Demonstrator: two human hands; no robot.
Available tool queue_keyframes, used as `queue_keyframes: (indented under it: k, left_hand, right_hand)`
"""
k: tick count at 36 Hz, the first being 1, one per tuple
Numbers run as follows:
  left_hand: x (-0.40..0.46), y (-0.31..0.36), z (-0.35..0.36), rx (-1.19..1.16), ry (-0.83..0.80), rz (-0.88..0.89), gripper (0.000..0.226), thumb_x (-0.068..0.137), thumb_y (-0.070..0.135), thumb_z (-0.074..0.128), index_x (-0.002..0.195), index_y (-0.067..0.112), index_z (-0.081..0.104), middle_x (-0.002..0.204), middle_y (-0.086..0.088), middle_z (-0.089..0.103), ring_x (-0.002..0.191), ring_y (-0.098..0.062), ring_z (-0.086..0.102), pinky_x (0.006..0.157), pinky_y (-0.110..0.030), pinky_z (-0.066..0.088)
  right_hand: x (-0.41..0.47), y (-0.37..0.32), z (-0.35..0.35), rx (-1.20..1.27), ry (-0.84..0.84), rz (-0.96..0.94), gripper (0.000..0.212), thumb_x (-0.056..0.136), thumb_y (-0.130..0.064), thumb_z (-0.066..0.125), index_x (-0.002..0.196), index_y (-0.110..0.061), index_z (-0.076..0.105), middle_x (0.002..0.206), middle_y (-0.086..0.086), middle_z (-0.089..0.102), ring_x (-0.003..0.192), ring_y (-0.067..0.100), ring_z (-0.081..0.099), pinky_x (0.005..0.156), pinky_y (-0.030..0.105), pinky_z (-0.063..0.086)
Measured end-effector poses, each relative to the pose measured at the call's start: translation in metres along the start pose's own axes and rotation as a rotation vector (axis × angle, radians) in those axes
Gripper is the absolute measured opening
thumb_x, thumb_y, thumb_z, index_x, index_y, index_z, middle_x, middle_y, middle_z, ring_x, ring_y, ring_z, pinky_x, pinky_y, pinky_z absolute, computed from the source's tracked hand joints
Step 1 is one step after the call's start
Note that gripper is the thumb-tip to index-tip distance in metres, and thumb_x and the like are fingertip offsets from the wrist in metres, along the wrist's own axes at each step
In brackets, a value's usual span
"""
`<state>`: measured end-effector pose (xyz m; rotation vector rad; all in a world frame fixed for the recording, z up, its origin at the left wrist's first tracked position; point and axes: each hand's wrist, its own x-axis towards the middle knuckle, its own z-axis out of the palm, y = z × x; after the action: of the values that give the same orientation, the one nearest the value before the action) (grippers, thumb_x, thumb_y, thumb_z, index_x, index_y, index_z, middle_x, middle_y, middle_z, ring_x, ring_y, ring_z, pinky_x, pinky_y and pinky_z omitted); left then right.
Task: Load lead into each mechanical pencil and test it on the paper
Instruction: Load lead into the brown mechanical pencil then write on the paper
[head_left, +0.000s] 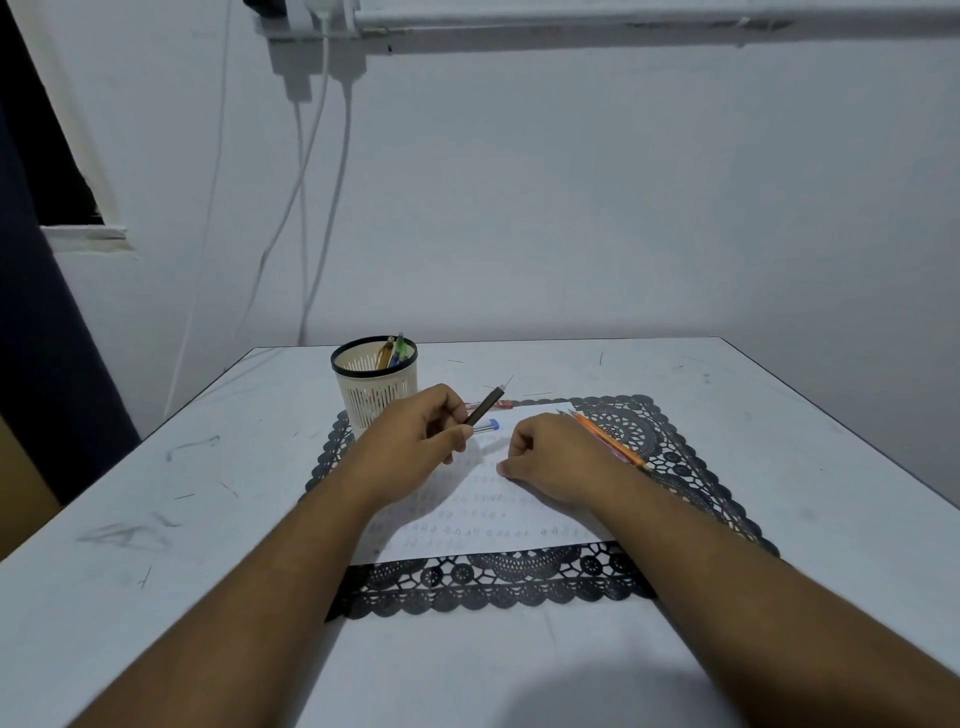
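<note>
Your left hand (415, 441) gripped the dark pencil (485, 406), tip raised. Your right hand (550, 457) rested curled on the paper (498, 525), seemingly holding nothing.

- The dark pencil (484, 407) is partly covered by the left hand's (415, 441) fingers.
- Whatever the curled right hand (550, 457) pinches is too small to tell.
- Marks on the paper (493, 525) are too blurred to read.
- The cup (375, 387) hides its pens' lower parts.
- The small blue-capped tube (488, 426) is half hidden behind the left hand.
</note>
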<state>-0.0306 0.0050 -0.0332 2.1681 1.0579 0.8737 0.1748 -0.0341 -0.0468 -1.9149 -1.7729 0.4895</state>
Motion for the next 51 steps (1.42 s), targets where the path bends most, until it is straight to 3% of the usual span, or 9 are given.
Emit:
queue_keyframes:
  k: [9, 18, 23, 27, 33, 36, 41, 45, 51]
  left_hand:
    - [-0.001, -0.002, 0.001, 0.079, -0.008, 0.004, 0.007, 0.099, 0.024, 0.067, 0.094, 0.027, 0.063, 0.083, 0.01, 0.073, 0.071, -0.006, 0.068, 0.065, -0.016, 0.047]
    - [-0.001, -0.002, 0.001, 0.118, -0.035, 0.002, 0.009, 0.099, 0.022, 0.067, 0.093, 0.027, 0.063, 0.082, 0.008, 0.074, 0.07, -0.006, 0.068, 0.068, -0.023, 0.051]
    - [0.0, -0.003, -0.001, 0.137, -0.042, -0.001, 0.01, 0.099, 0.021, 0.067, 0.092, 0.027, 0.063, 0.082, 0.007, 0.074, 0.071, -0.007, 0.068, 0.072, -0.03, 0.056]
    - [-0.001, -0.004, 0.0, 0.128, -0.047, -0.007, 0.012, 0.099, 0.021, 0.068, 0.091, 0.028, 0.063, 0.082, 0.005, 0.074, 0.071, -0.01, 0.069, 0.075, -0.035, 0.059]
    - [0.001, -0.005, -0.001, 0.129, -0.055, -0.007, 0.013, 0.098, 0.021, 0.069, 0.089, 0.029, 0.062, 0.083, 0.003, 0.074, 0.072, -0.012, 0.069, 0.078, -0.043, 0.06]
    - [0.0, -0.005, -0.001, 0.124, -0.058, -0.003, 0.014, 0.098, 0.021, 0.069, 0.09, 0.029, 0.062, 0.083, 0.002, 0.074, 0.072, -0.012, 0.069, 0.078, -0.043, 0.059]
    - [0.0, -0.002, 0.0, 0.131, -0.053, 0.011, 0.012, 0.099, 0.023, 0.067, 0.091, 0.03, 0.062, 0.083, 0.006, 0.073, 0.072, -0.008, 0.068, 0.073, -0.033, 0.056]
    - [-0.001, -0.001, 0.0, 0.122, -0.022, 0.026, 0.009, 0.1, 0.024, 0.067, 0.094, 0.029, 0.063, 0.083, 0.008, 0.073, 0.071, -0.005, 0.067, 0.066, -0.022, 0.047]
    - [-0.001, -0.002, 0.001, 0.111, -0.01, 0.02, 0.009, 0.1, 0.024, 0.066, 0.094, 0.03, 0.063, 0.082, 0.01, 0.073, 0.071, -0.005, 0.066, 0.067, -0.023, 0.048]
  right_hand:
    - [-0.002, 0.001, -0.002, 0.0, -0.048, -0.015, 0.02, 0.095, -0.03, 0.076, 0.087, -0.013, 0.07, 0.083, 0.0, 0.073, 0.076, 0.016, 0.066, 0.062, 0.029, 0.046]
    - [-0.003, 0.002, -0.004, 0.042, -0.056, -0.043, 0.012, 0.094, -0.022, 0.076, 0.083, -0.018, 0.073, 0.081, -0.01, 0.072, 0.074, 0.003, 0.063, 0.058, 0.021, 0.041]
    - [-0.002, 0.002, -0.007, 0.05, -0.042, -0.055, 0.009, 0.091, -0.018, 0.075, 0.082, -0.016, 0.071, 0.08, -0.008, 0.071, 0.07, 0.004, 0.063, 0.058, 0.021, 0.043]
    - [0.001, 0.008, -0.012, 0.227, -0.009, -0.027, 0.006, 0.087, -0.014, 0.07, 0.082, -0.014, 0.067, 0.076, 0.001, 0.071, 0.065, 0.012, 0.06, 0.06, 0.031, 0.048]
    - [0.006, 0.008, -0.022, 0.532, 0.068, -0.07, 0.012, 0.094, -0.013, 0.071, 0.094, -0.023, 0.079, 0.079, 0.0, 0.072, 0.066, 0.012, 0.056, 0.067, 0.027, 0.045]
    - [0.007, 0.007, -0.02, 0.714, 0.102, -0.071, 0.011, 0.093, -0.008, 0.075, 0.093, -0.017, 0.082, 0.072, -0.01, 0.073, 0.066, 0.012, 0.057, 0.068, 0.027, 0.051]
    - [0.006, -0.001, -0.019, 1.015, 0.124, -0.085, 0.007, 0.088, -0.001, 0.079, 0.091, -0.007, 0.08, 0.083, 0.007, 0.077, 0.076, 0.018, 0.068, 0.069, 0.029, 0.057]
    - [0.005, -0.003, -0.018, 1.051, 0.145, -0.097, 0.004, 0.089, -0.002, 0.078, 0.092, -0.006, 0.078, 0.082, 0.006, 0.077, 0.08, 0.02, 0.07, 0.066, 0.028, 0.055]
    - [0.005, -0.002, -0.017, 1.017, 0.157, -0.112, 0.001, 0.09, -0.007, 0.079, 0.09, -0.008, 0.077, 0.086, 0.009, 0.078, 0.084, 0.021, 0.072, 0.068, 0.031, 0.055]
